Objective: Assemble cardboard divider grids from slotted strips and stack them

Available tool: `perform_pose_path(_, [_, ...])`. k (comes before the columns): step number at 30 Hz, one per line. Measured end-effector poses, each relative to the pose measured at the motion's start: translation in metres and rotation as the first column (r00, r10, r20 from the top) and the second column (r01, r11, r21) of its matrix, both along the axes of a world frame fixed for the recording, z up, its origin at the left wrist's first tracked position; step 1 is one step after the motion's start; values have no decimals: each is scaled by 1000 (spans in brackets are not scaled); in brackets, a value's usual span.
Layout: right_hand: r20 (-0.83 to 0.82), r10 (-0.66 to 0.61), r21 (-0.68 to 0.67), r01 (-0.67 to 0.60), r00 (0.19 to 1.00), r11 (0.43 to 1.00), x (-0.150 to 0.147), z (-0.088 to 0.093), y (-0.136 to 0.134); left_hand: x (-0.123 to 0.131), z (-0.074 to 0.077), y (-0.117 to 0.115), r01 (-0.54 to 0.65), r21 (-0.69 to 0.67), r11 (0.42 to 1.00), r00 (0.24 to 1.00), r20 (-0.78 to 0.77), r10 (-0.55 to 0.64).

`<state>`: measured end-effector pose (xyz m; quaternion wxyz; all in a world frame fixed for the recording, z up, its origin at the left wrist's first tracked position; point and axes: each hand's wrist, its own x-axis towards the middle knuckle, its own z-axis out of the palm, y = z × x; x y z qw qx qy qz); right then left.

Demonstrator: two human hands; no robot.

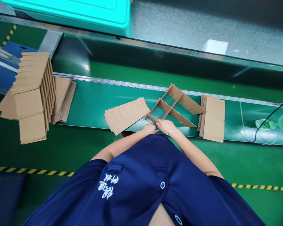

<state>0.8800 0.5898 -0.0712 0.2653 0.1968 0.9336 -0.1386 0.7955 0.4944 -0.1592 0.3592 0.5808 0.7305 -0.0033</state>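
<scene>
A long green bench (91, 106) runs across in front of the person, roughly nine o'clock to three. Toward nine stands a tall pile of slotted cardboard dividers (33, 100). Smaller than that, the cardboard grid (170, 108) stands on edge on the bench, between one and two o'clock from the hands; its longer panels run from ten o'clock to four, and its near corner points at the person. A stack of flat cardboard (213, 117) sits at three, just beyond the grid, and loose slotted sheets (126, 116) fan out between nine and ten.

The right hand (165, 125) is nearer the grid's bulk, fingers pinched narrow on the nearest panel. The left hand (150, 128) is curled just beside it; I can't tell what its fingertips hold.

Smallest is the white embroidery (106, 190) on the navy shirt (136, 194): one pair of characters seems to read 科技, the bigger ones I can't make out.
</scene>
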Motion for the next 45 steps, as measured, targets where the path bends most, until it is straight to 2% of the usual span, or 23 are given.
perform_pose_path(2, [17,4,21,-4,1000,1000,-5,-1,-1,-2,0,-2,-23,15,1000,1000,17,23])
perform_pose_path(5, [14,14,32,-15,1000,999,-8,-3,-2,-19,2,-18,-106,79,991,994,37,103])
perform_pose_path(7, [8,19,35,-19,1000,999,-8,-4,-2,-36,4,-31,-247,136,959,969,10,249])
perform_pose_path(9, [20,15,40,-16,1000,999,-9,-5,-2,-53,6,-38,-403,178,898,910,-30,414])
perform_pose_path(11, [40,4,53,-6,999,999,-11,-6,-3,-66,7,-37,-477,182,860,868,-58,494])
perform_pose_path(16, [45,14,88,-18,999,996,-16,-15,-8,-73,6,-15,-368,68,927,918,-134,374])
perform_pose_path(19, [2,10,145,-10,1000,989,-13,-24,-12,-66,6,-9,-348,37,937,916,-198,348])
perform_pose_path(23, [-52,-13,185,22,999,983,-7,-28,-18,-59,5,-12,-332,13,943,916,-232,326])
perform_pose_path(26, [-247,5,196,45,969,980,-10,-27,-21,-59,3,-13,-327,21,945,919,-226,324])
perform_pose_path(28, [-363,55,187,15,930,982,-16,-33,-22,-61,1,-13,-314,31,949,922,-230,313])
perform_pose_path(30, [-369,74,164,-13,926,986,-25,-45,-24,-63,1,-11,-286,26,958,930,-232,284])
perform_pose_path(33, [-314,35,126,5,949,992,-34,-63,-24,-65,6,-13,-247,0,969,947,-209,242])
perform_pose_path(35, [-346,32,92,1,938,996,-33,-66,-17,-68,12,-19,-265,17,964,945,-192,264])
perform_pose_path(37, [-439,-4,62,35,899,997,-22,-59,1,-76,17,-25,-323,83,943,929,-161,333])
perform_pose_path(38, [-494,-54,50,90,868,995,-12,-54,15,-81,19,-27,-358,134,924,918,-129,374])
perform_pose_path(40, [-583,-214,28,282,784,959,21,-44,45,-91,23,-23,-422,229,877,897,-39,441])
perform_pose_path(41, [-604,-308,13,396,735,918,41,-42,59,-96,25,-16,-443,258,859,889,3,458])
perform_pose_path(43, [-586,-492,0,607,644,795,87,-43,83,-101,28,4,-447,269,853,891,46,452])
perform_pose_path(44, [-557,-554,-3,666,618,746,110,-47,92,-102,29,16,-430,260,864,900,48,434])
perform_pose_path(45, [-530,-586,-2,691,613,723,130,-52,98,-102,29,28,-408,254,877,911,44,411])
